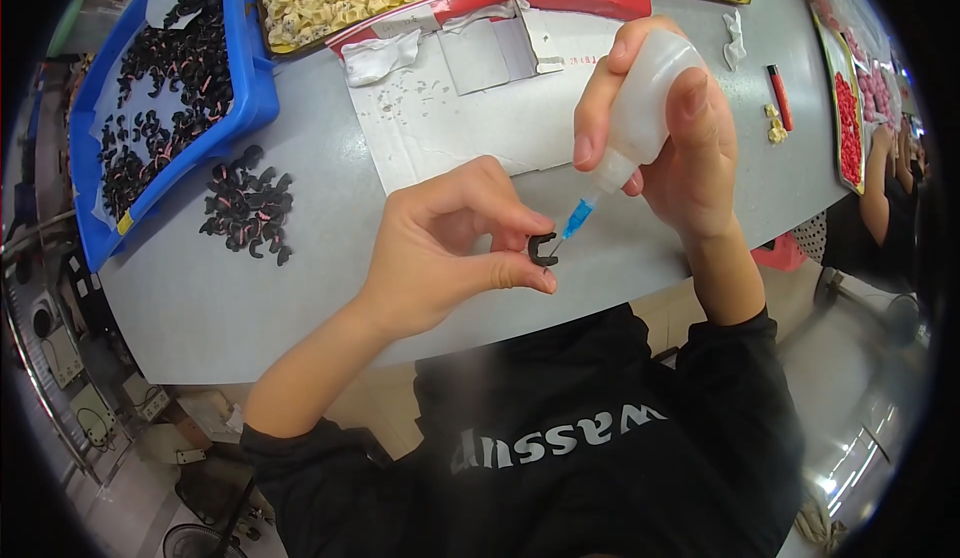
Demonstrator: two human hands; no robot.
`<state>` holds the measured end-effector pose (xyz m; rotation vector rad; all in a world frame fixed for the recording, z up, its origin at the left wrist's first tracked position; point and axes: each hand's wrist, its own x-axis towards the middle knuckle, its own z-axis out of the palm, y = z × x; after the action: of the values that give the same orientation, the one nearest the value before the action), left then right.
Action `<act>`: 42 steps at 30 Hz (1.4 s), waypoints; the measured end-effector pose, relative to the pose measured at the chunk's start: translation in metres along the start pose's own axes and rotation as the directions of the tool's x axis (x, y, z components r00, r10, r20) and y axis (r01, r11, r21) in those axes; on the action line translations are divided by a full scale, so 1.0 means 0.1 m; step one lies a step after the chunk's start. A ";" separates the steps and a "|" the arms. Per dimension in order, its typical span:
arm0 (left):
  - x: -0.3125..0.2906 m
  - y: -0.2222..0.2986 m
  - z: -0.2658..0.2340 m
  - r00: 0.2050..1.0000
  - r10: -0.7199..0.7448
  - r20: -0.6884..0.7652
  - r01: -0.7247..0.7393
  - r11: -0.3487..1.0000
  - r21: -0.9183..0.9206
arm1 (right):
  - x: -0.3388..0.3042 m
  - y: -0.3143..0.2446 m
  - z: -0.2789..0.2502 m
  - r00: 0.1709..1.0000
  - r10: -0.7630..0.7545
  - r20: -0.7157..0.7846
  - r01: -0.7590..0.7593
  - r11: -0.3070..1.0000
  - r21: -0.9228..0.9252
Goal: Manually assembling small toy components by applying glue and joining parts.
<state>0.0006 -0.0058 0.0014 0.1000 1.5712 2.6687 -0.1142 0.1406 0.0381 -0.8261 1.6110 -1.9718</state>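
At the white cardboard's [405, 148] right end, the right hand [700, 173], wrapped around the squeeze bottle [652, 98], should press gently. On the cardboard's near side, the left hand [425, 243] pinches the black curved piece [535, 249], best held steady with the blue-hubbed needle [576, 219] at its opening.

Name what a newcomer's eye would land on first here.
Probably the whitish squeeze bottle in the right hand, its blue nozzle angled down toward the small black curved piece pinched in the left hand, near the centre. Next, the bright blue bin of black pieces at upper left, with a loose pile beside it on the grey table.
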 end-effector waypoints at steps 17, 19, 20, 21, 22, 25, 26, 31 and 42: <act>0.00 -0.01 -0.01 0.999 0.040 0.016 -0.041 0.998 0.047 | 0.01 0.00 -0.03 0.999 0.000 0.053 0.002 0.999 -0.039; 0.00 -0.01 -0.01 0.999 0.042 0.013 -0.043 0.998 0.049 | 0.01 0.00 -0.03 0.998 0.001 0.057 0.001 0.999 -0.039; 0.00 -0.01 -0.01 0.999 0.041 0.012 -0.041 0.998 0.049 | 0.01 0.00 -0.02 0.998 -0.001 0.055 0.003 0.999 -0.038; 0.00 -0.01 -0.01 0.999 0.039 0.011 -0.039 0.998 0.049 | 0.01 0.01 -0.02 0.999 -0.004 0.053 0.005 0.999 -0.036; 0.00 -0.01 -0.01 0.999 0.039 0.011 -0.039 0.998 0.049 | 0.01 0.01 -0.02 0.999 -0.003 0.053 0.005 0.999 -0.036; 0.00 -0.01 -0.01 0.999 0.039 0.012 -0.040 0.998 0.055 | 0.01 0.01 -0.03 0.998 -0.011 0.066 0.013 0.999 -0.029; 0.00 0.00 -0.01 0.999 0.038 0.010 -0.038 0.998 0.055 | 0.01 0.01 -0.04 0.997 -0.011 0.076 0.013 0.999 -0.032; 0.00 0.00 -0.01 1.000 0.025 0.006 -0.025 0.999 0.044 | 0.01 0.01 -0.04 0.996 -0.010 0.086 0.012 0.999 -0.032; 0.00 -0.02 -0.02 0.998 0.061 0.006 -0.061 0.997 0.037 | 0.01 0.00 -0.04 0.999 -0.006 0.045 0.007 1.000 -0.015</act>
<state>0.0004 -0.0062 -0.0011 0.1585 1.6429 2.6824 -0.1174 0.1428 0.0378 -0.8764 1.6011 -1.9340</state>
